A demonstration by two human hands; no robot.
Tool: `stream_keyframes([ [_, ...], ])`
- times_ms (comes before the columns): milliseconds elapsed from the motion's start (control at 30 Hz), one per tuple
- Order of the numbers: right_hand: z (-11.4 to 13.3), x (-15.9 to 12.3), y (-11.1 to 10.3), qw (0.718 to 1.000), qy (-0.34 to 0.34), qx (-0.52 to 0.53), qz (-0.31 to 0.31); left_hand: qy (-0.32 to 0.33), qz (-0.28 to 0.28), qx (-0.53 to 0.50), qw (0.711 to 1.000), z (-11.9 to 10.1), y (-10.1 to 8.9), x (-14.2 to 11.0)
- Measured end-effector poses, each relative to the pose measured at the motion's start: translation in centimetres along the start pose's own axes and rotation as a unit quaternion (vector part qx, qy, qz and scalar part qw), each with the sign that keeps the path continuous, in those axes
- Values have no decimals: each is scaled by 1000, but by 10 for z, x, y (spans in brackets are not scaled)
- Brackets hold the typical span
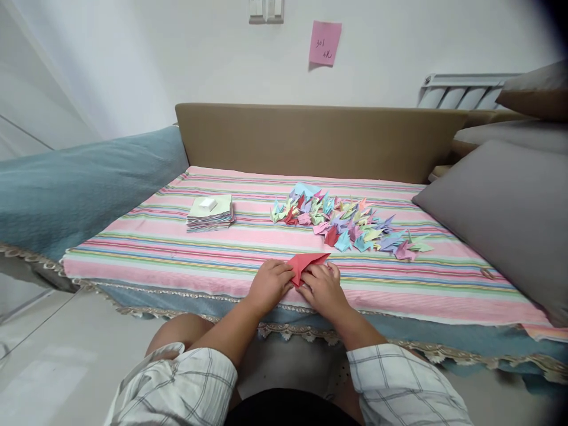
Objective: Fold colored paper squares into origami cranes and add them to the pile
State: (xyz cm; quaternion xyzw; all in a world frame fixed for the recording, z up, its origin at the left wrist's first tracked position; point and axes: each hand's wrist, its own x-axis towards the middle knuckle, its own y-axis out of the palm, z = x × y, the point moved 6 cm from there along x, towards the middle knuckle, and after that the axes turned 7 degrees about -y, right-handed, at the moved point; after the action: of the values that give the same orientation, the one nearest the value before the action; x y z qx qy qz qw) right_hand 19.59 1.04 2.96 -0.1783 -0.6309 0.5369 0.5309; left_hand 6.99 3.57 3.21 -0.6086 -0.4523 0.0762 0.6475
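Observation:
A partly folded sheet of red paper (303, 262) lies at the front of the striped cloth, one pointed end reaching to the right. My left hand (271, 283) grips its left side, fingers pressed together on the paper. On its right side my right hand (323, 287) has its fingers closed on the lower edge; the thumb side is partly hidden. Beyond my hands spreads a heap of folded paper cranes (346, 222) in many colours. Off to the left is a stack of square paper sheets (210, 219) with a small white block (207, 204) on top.
The striped cloth (146, 242) covers a sofa seat with a brown backrest (319, 142). A blue-covered armrest (97, 183) bounds the left, and grey cushions (501, 207) the right. A small ring-like object (487, 273) lies near the cushion. A pink note (325, 43) is on the wall.

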Motion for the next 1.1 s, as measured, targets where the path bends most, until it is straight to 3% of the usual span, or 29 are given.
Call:
stream_keyframes([
  [200,-7,6,4,998,27,-25,-45,-17,-53,8,998,11,13,4],
  [400,-10,10,11,998,45,-15,-51,-66,-26,-29,997,20,7,9],
  [533,-7,11,11,998,51,-9,-41,-112,-8,-62,992,24,4,10],
  [800,2,6,4,999,44,2,5,-202,-34,-47,978,32,6,11],
  [867,5,10,-10,998,38,37,-12,-209,-37,-53,976,33,8,11],
  [933,13,11,-39,991,24,108,-74,-213,-38,-65,974,35,8,12],
  [1033,38,-4,-100,945,-51,266,-184,-217,-29,-74,973,36,7,15],
  [1100,52,-23,-130,917,-57,343,-196,-221,-18,-70,972,35,5,16],
])
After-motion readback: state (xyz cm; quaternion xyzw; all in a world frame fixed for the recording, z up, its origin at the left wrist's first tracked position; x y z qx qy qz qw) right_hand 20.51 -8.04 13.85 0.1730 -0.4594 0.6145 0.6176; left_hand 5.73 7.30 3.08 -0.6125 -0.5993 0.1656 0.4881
